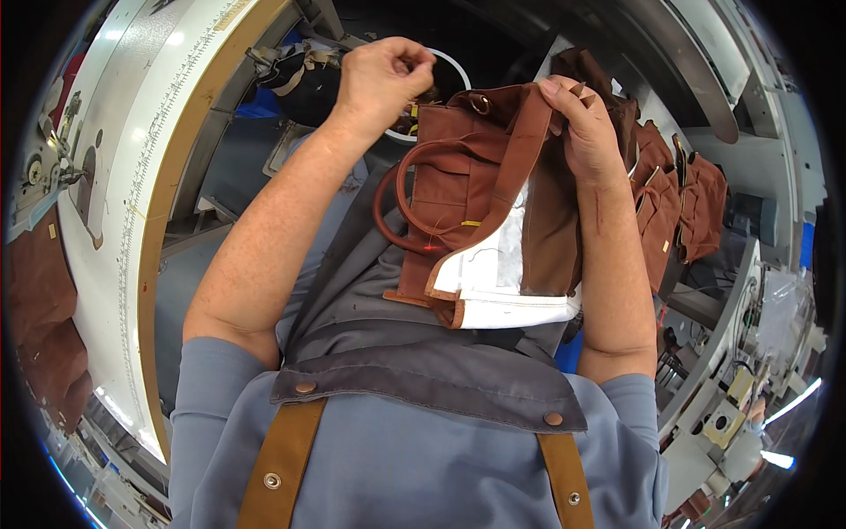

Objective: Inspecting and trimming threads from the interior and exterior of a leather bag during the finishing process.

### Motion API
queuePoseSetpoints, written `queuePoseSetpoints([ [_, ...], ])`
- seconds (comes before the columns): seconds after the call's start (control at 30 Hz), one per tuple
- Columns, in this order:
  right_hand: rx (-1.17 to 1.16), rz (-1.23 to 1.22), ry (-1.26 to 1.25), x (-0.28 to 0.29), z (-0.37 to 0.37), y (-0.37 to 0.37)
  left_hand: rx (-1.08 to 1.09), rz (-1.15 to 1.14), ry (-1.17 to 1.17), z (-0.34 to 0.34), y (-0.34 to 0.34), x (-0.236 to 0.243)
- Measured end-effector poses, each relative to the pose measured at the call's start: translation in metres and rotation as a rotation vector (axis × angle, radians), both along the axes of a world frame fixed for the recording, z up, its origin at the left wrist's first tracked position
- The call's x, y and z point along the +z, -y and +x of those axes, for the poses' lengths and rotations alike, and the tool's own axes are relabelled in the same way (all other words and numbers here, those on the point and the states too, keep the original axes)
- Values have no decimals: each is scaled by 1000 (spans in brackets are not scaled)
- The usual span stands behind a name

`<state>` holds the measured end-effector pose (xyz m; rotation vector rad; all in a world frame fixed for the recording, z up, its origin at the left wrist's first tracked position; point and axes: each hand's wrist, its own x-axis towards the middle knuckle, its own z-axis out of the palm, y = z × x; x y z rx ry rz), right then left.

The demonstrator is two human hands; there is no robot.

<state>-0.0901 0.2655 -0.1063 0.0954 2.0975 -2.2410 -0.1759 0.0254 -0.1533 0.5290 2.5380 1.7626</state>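
Note:
A reddish-brown bag with rounded handles lies across my lap, partly turned so its white lining and a dark brown panel show. My right hand pinches the bag's upper edge between thumb and fingers. Up and to the left, my left hand is apart from the bag, its fingers curled together near the rim of a white round bin. Whatever those fingers may hold is too small or hidden to tell. A short yellow mark and loose threads show on the bag.
A white table edge with a ruler strip curves along my left, with brown pieces beyond it. More reddish-brown bags hang or stand at the right. A grey apron covers my lap. Machine parts sit at the lower right.

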Motion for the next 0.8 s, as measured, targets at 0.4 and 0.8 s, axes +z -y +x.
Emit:
queuePoseSetpoints([
  [0.4, -22, -2, 9, -1, -2, 3, -141, -79, -142, 26, -5, 2],
  [0.8, -10, -2, 10, 0, -1, 3, -198, -12, 31, 21, -21, -9],
])
